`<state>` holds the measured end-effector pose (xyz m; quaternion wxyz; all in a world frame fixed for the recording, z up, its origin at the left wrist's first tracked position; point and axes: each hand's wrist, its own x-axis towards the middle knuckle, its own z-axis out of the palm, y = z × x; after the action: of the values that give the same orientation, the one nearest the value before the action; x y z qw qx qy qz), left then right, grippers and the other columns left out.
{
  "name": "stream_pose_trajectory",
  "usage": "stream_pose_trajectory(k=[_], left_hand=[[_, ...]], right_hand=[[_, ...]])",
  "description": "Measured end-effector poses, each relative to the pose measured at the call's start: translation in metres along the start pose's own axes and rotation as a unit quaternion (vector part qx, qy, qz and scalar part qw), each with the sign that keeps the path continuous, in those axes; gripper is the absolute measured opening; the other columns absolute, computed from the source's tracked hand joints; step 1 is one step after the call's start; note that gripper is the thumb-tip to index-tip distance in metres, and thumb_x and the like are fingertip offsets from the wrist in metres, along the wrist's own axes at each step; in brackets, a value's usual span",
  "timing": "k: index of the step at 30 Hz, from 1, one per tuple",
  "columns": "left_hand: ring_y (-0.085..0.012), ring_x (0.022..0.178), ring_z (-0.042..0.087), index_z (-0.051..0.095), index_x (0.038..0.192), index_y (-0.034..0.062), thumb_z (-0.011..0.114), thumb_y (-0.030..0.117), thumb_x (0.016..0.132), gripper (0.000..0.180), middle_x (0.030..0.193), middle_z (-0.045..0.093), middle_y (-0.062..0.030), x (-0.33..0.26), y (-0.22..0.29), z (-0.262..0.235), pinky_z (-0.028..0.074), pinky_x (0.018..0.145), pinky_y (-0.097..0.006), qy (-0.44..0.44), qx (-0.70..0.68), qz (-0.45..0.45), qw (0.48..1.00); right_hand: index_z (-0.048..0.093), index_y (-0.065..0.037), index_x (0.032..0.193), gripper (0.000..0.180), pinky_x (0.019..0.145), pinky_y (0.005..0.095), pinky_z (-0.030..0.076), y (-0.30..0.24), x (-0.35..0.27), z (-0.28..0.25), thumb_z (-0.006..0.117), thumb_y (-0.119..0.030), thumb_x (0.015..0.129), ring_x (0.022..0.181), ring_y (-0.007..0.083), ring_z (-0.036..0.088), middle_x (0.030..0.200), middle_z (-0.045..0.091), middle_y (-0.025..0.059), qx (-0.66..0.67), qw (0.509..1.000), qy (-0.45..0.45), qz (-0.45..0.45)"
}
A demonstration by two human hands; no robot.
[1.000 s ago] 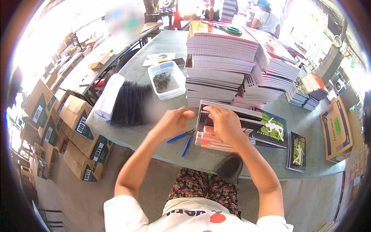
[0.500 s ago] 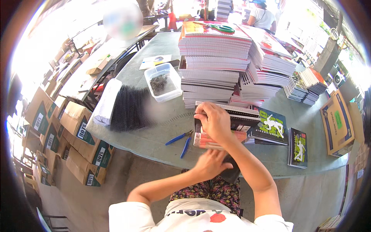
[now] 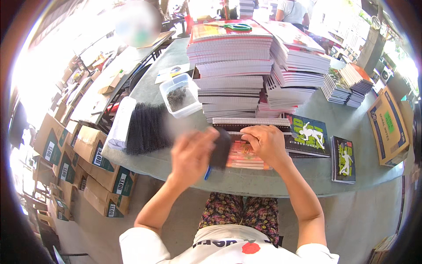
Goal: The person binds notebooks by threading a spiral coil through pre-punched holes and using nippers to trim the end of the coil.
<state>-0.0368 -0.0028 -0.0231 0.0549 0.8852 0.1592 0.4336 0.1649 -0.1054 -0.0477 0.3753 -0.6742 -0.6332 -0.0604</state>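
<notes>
Notebooks with dark spines and pink-orange pages point(image 3: 247, 155) lie in front of me near the table's front edge. My left hand point(image 3: 190, 155), smeared by motion, has its fingertips at a dark flat cover point(image 3: 222, 148) that stands up at the notebooks' left side. Curled over the top edge of the pink notebook is my right hand point(image 3: 266, 141), its thumb and fingers pinched together there. Part of blue-handled pliers point(image 3: 207, 173) shows below my left hand. Left of that hand lies a heap of black spiral binding coils point(image 3: 148, 127).
Tall notebook stacks point(image 3: 233, 66) rise behind my hands, with green-handled scissors point(image 3: 237, 27) on top. A clear tub point(image 3: 187, 99) of small coils stands left of them. Dark notebooks point(image 3: 343, 159) and a carton point(image 3: 387, 127) lie right. Cartons point(image 3: 94, 143) pile up at left; a person point(image 3: 292, 12) stands behind.
My left hand has moved up and left from the table's edge, and the dark cover has swung up with it. My right hand has shifted right. The pliers are now mostly hidden.
</notes>
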Motion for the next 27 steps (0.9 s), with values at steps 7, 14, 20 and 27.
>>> stream_pose_trajectory(k=[7,14,20,27], left_hand=[[-0.0209,0.073,0.057,0.066,0.099,0.0121,0.07,0.001,0.07,0.031,0.093,0.066,-0.0043,0.001,0.002,-0.003,0.05,0.061,-0.032,0.139,0.062,0.048,0.987],[-0.0257,0.087,0.057,0.065,0.096,0.0047,0.068,0.002,0.073,0.024,0.092,0.065,-0.0089,-0.004,0.003,0.003,0.046,0.075,-0.036,0.013,-0.014,-0.023,1.0],[-0.0274,0.087,0.058,0.064,0.095,0.0008,0.067,0.004,0.075,0.02,0.094,0.065,-0.0113,0.007,-0.003,0.014,0.047,0.076,-0.036,-0.024,-0.035,-0.024,0.999],[-0.0295,0.083,0.055,0.06,0.098,0.0013,0.066,0.002,0.074,0.025,0.092,0.061,-0.0122,0.006,0.012,0.016,0.045,0.074,-0.037,0.03,-0.034,0.011,0.999]], right_hand=[[0.07,-0.012,0.087,0.014,0.064,0.0348,0.047,0.003,0.002,0.008,0.065,-0.023,0.079,0.068,0.0242,0.063,0.08,0.069,0.0052,0.027,1.0,0.0,-0.013],[0.07,-0.011,0.086,0.014,0.062,0.035,0.048,0.0,0.006,0.005,0.064,-0.022,0.08,0.065,0.0239,0.063,0.076,0.068,0.0057,0.044,0.999,-0.011,-0.018],[0.067,-0.012,0.087,0.013,0.064,0.0378,0.049,-0.003,0.006,0.008,0.058,-0.021,0.083,0.074,0.0253,0.064,0.081,0.067,0.0061,-0.015,0.998,-0.024,-0.053],[0.063,-0.012,0.094,0.016,0.072,0.035,0.045,0.0,-0.002,0.001,0.062,-0.019,0.08,0.082,0.0208,0.062,0.085,0.065,0.0009,-0.004,0.998,-0.024,-0.059]])
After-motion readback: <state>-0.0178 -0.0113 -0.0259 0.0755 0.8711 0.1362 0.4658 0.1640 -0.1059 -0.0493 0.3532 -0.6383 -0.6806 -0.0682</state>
